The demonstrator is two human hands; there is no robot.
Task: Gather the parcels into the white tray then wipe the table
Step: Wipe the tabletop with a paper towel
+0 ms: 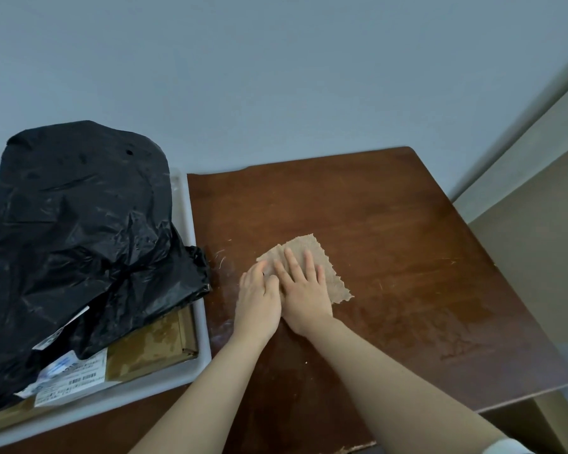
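A ragged tan cloth lies flat on the brown wooden table near its middle. My right hand presses on the cloth with straight, spread fingers. My left hand lies beside it, its fingertips on the cloth's left part. At the left stands the white tray. It holds a large parcel in black plastic on top of a flat brown cardboard parcel with white shipping labels.
A pale blue wall rises right behind the table. The table's right edge drops off to a beige floor and a light panel at the far right. Faint dusty streaks show on the wood beside the tray.
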